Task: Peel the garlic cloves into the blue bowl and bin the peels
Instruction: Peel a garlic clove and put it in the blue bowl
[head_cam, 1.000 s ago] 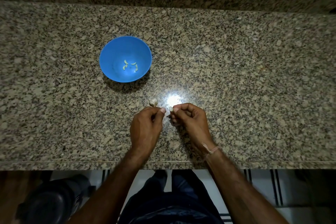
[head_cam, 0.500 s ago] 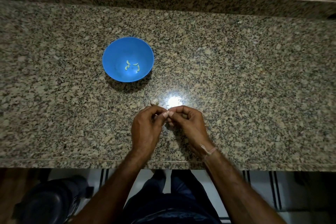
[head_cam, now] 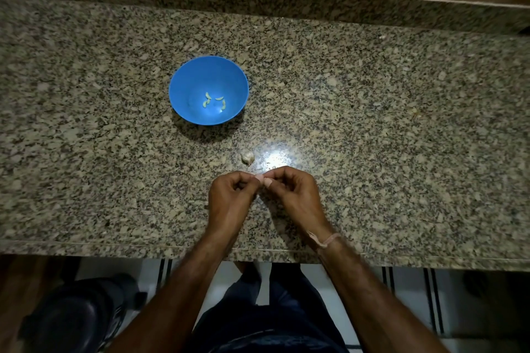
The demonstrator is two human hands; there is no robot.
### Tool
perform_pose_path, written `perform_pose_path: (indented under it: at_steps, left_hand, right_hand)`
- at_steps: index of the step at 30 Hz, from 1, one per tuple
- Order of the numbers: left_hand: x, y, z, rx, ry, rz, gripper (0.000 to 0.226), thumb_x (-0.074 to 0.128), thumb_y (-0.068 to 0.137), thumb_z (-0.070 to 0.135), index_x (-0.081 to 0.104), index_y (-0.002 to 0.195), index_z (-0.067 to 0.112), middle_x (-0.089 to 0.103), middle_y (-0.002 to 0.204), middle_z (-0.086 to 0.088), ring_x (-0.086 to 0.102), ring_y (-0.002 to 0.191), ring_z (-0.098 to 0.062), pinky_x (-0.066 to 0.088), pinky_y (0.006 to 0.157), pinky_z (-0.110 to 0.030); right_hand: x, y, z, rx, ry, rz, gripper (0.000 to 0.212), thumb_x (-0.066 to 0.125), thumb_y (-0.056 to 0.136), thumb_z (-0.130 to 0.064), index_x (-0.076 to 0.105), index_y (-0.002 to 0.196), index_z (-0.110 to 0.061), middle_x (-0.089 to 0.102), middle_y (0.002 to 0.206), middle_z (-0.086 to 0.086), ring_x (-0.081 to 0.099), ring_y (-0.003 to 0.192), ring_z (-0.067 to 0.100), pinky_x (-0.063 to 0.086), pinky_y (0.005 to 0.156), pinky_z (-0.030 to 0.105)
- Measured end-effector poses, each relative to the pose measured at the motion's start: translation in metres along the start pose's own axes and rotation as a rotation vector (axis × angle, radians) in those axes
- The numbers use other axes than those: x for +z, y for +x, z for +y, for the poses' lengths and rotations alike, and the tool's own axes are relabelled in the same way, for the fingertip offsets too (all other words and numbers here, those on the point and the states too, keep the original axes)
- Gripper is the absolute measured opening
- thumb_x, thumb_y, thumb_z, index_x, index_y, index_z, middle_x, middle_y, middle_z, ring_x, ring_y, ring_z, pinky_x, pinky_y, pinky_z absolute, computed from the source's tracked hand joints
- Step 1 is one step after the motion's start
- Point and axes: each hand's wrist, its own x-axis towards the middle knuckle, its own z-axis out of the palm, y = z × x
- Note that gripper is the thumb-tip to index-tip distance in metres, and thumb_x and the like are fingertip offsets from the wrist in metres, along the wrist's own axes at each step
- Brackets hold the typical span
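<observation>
A blue bowl (head_cam: 183,86) stands on the granite counter (head_cam: 401,129) with several pale peeled cloves (head_cam: 213,100) at its bottom. An unpeeled piece of garlic (head_cam: 247,157) lies on the counter between the bowl and my hands. My left hand (head_cam: 229,200) and my right hand (head_cam: 295,195) meet fingertip to fingertip just in front of it, both curled and pinching a small garlic clove that is almost wholly hidden between the fingertips.
The counter's front edge (head_cam: 114,246) runs just behind my wrists. A dark round bin (head_cam: 71,318) sits on the floor at the lower left. A bright light glare (head_cam: 275,156) lies on the stone by the garlic.
My two hands have closed together, fingertips now touching where a small gap showed a second ago. The bowl and the loose garlic have not moved.
</observation>
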Motion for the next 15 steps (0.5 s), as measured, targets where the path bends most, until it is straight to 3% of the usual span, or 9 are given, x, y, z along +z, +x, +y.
perform_pose_path:
  at_steps: [3,7,9,12,15]
  left_hand:
    - [0.005,0.002,-0.002,-0.05,-0.029,0.002,0.019,0.066,0.1,0.019,0.079,0.086,0.014,0.077,0.073,0.001,0.072,0.071,-0.008,0.056,0.067,-0.021]
    - [0.004,0.001,-0.006,0.041,0.058,0.022,0.017,0.062,0.102,0.014,0.078,0.106,0.018,0.078,0.095,0.007,0.072,0.091,-0.005,0.059,0.082,-0.024]
    - [0.001,-0.003,-0.006,0.11,0.09,0.019,0.014,0.068,0.098,0.015,0.077,0.107,0.02,0.076,0.097,0.012,0.07,0.091,0.002,0.056,0.077,-0.016]
    - [-0.005,-0.005,-0.009,0.163,0.183,0.062,0.006,0.073,0.094,0.017,0.077,0.097,0.021,0.075,0.085,0.012,0.07,0.079,0.0,0.056,0.068,-0.018]
    - [-0.023,0.001,-0.019,0.153,0.2,0.171,0.005,0.073,0.095,0.019,0.077,0.098,0.02,0.074,0.085,0.012,0.069,0.078,-0.001,0.057,0.067,-0.02]
  right_hand:
    - [0.001,-0.002,-0.001,0.049,0.062,0.011,0.007,0.074,0.096,-0.011,0.076,0.102,-0.008,0.08,0.097,0.009,0.077,0.096,0.029,0.061,0.093,0.053]
    - [-0.001,-0.003,-0.004,0.113,0.189,0.041,0.008,0.07,0.098,-0.007,0.074,0.103,-0.002,0.077,0.095,0.018,0.074,0.086,0.033,0.061,0.091,0.058]
    - [-0.002,-0.003,-0.007,0.148,0.237,0.02,0.01,0.07,0.098,-0.006,0.074,0.104,0.001,0.076,0.094,0.022,0.071,0.082,0.03,0.06,0.09,0.056]
    - [0.003,-0.004,-0.01,0.176,0.275,-0.04,0.013,0.068,0.098,-0.002,0.074,0.109,0.004,0.076,0.099,0.027,0.071,0.085,0.031,0.061,0.088,0.051]
    - [0.0,-0.002,-0.006,0.112,0.138,0.01,0.016,0.07,0.097,-0.003,0.077,0.111,-0.006,0.079,0.104,0.014,0.075,0.093,0.023,0.063,0.09,0.045]
